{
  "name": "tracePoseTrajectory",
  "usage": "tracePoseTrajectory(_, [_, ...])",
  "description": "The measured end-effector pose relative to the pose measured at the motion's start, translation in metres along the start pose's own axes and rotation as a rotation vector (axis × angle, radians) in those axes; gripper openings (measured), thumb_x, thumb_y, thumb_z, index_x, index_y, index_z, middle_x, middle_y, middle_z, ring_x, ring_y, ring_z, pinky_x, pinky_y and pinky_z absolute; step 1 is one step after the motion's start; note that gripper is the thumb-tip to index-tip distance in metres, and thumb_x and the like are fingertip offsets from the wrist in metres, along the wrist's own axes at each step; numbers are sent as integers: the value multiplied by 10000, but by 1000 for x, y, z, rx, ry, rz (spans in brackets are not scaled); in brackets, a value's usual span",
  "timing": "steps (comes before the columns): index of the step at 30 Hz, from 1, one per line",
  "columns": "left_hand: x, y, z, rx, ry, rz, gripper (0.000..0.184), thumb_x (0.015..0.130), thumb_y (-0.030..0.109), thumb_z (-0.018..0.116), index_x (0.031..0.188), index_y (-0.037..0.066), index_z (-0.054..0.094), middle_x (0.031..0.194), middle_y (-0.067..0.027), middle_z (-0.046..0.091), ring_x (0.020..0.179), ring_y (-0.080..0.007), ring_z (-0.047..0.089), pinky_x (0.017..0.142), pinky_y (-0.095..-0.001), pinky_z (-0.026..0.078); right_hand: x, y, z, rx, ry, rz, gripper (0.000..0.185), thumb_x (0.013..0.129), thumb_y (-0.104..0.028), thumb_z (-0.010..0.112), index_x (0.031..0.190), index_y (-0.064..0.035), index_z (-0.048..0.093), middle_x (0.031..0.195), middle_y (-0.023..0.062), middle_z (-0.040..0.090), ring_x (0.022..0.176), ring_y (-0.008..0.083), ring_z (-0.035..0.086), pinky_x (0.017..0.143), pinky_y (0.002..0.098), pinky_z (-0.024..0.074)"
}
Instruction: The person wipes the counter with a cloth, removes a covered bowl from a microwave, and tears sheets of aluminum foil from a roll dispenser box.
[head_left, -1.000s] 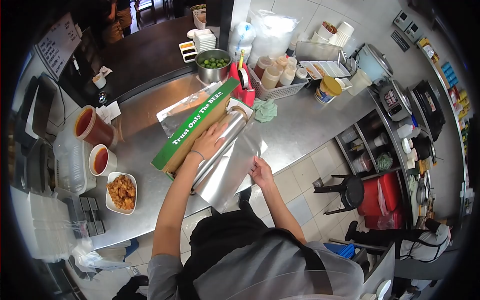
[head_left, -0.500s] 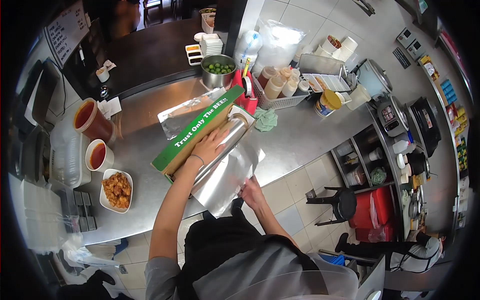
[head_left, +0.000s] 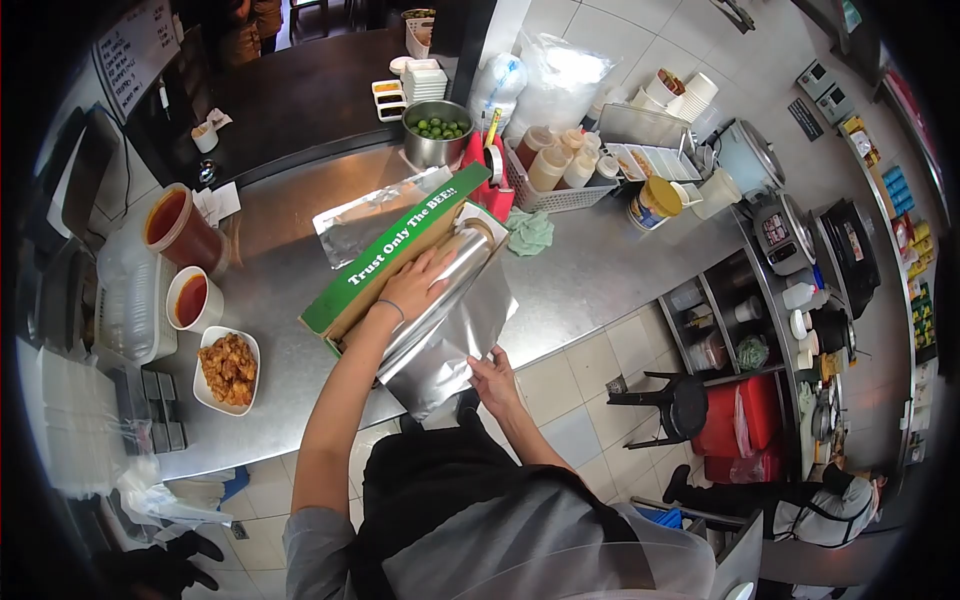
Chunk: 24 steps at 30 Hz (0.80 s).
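Note:
A long green and brown box (head_left: 408, 247) lies slantwise on the steel counter with its lid up. Inside it sits a roll of aluminum foil (head_left: 468, 250). My left hand (head_left: 415, 284) rests on the roll, fingers stretched out flat over it. From the roll a loose foil sheet (head_left: 455, 335) hangs toward me past the counter's front edge. My right hand (head_left: 494, 380) pinches the sheet's free edge between thumb and fingers. Behind the box lies a separate piece of foil (head_left: 375, 215), flat on the counter.
At left stand a bowl of fried chicken (head_left: 228, 370), a cup of red sauce (head_left: 194, 302) and a larger sauce tub (head_left: 183, 230). Beyond the box are a pot of green limes (head_left: 437, 133), a green cloth (head_left: 530, 232) and a basket of squeeze bottles (head_left: 565, 175). A black stool (head_left: 665, 410) stands at right.
My right hand has shifted slightly left along the foil's edge, and the sheet has folded and creased more. My left hand stays on the roll. The view has moved a little.

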<state>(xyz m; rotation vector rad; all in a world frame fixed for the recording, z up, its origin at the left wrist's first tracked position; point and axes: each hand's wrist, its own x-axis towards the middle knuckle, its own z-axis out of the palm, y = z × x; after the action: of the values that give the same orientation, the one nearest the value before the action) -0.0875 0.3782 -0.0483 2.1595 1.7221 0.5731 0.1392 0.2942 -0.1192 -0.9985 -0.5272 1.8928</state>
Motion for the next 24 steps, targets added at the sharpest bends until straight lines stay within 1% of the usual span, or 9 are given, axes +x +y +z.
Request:
tracePoseTrajectory(3, [1, -1, 1, 23, -2, -11, 529, 927, 352, 399, 1420, 314, 213, 1419, -149, 299, 1160, -387, 438, 982, -426, 370, 0, 1, 1, -38, 13, -7, 523, 782, 47, 641, 1180, -106, 339, 848, 35, 594, 824, 152, 594, 758, 334, 496])
tracePoseTrajectory(9, [0, 1, -2, 12, -28, -33, 522, 927, 353, 399, 1417, 314, 225, 1428, -143, 287, 1165, -386, 436, 988, -433, 364, -4, -1, 9, 37, 19, -19, 528, 799, 34, 626, 1203, -115, 322, 964, 67, 579, 922, 178, 582, 811, 353, 486])
tracePoseTrajectory(11, [1, 0, 0, 29, -33, -27, 519, 928, 350, 396, 1417, 316, 225, 1434, -140, 277, 1164, -392, 434, 991, -435, 362, -10, -10, 10, 229, -1, 61, 537, 803, 17, 628, 1213, -123, 311, 1020, 81, 562, 953, 195, 578, 832, 366, 482])
tracePoseTrajectory(13, [0, 3, -5, 8, -55, -43, 510, 931, 355, 383, 1416, 313, 233, 1438, -140, 268, 1189, -390, 413, 1003, -435, 349, -18, -13, 14, 233, -26, 79, 547, 809, -1, 629, 1223, -131, 296, 1034, 83, 554, 951, 204, 580, 833, 373, 480])
tracePoseTrajectory(15, [0, 3, -7, -17, -83, -56, 501, 935, 359, 370, 1416, 310, 240, 1441, -140, 258, 1214, -388, 391, 1014, -435, 336, -24, -9, 10, 63, -63, 54, 558, 798, 23, 631, 1213, -121, 286, 995, 84, 555, 928, 200, 586, 827, 371, 493])
tracePoseTrajectory(16, [0, 2, -5, -20, -77, -52, 501, 935, 358, 368, 1417, 310, 238, 1442, -138, 257, 1219, -385, 387, 1019, -433, 330, -24, -6, 8, 63, -58, 57, 558, 798, 23, 631, 1213, -121, 286, 995, 84, 555, 928, 200, 586, 827, 371, 493])
tracePoseTrajectory(18, [1, 3, -5, -38, -84, -54, 507, 933, 354, 369, 1419, 310, 229, 1447, -135, 249, 1236, -375, 370, 1032, -425, 313, -21, 0, 3, -67, -32, 22, 518, 803, 37, 616, 1171, -154, 305, 908, 73, 580, 892, 202, 605, 792, 368, 516])
tracePoseTrajectory(22, [1, 3, -7, -35, -102, -73, 512, 932, 354, 370, 1420, 309, 224, 1451, -133, 244, 1249, -361, 361, 1035, -424, 309, -17, 0, 2, -114, 37, -18, 515, 781, 84, 617, 1135, -129, 310, 855, 89, 583, 803, 201, 623, 723, 338, 554])
tracePoseTrajectory(24, [0, 2, -5, -34, -95, -65, 513, 932, 359, 370, 1421, 311, 223, 1451, -134, 244, 1250, -360, 362, 1036, -425, 308, -18, 1, 3, -132, 42, -29, 534, 773, 79, 630, 1142, -103, 289, 844, 93, 578, 792, 196, 623, 723, 326, 554])
